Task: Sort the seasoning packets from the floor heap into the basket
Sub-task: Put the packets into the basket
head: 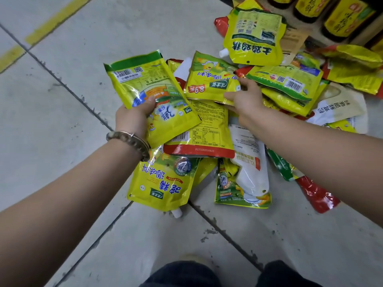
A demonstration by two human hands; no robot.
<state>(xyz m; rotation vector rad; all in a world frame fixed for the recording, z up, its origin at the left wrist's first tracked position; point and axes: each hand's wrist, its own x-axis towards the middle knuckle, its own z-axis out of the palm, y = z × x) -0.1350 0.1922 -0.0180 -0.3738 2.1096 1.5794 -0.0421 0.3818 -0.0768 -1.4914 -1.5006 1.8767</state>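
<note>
So the left hand (134, 119) is clenched round a yellow packet (149, 90), thumb over the front, held up clear of the heap (209, 129); my guess is it's parked there so the other hand is free to pick. The right hand (244, 100) is reaching in and pinching the near edge of the price-tag packet (211, 79), which sits on top of the pile, so it's the easy grab. The rest, yellow, red and white pouches, lies overlapped on the tiled floor (83, 48) just beside a shelf of dark bottles (339, 17). No basket anywhere in view, so can't say which way these go; looks like early days; those glossy pouches look slippery, so an edge pinch might let one slide.
</note>
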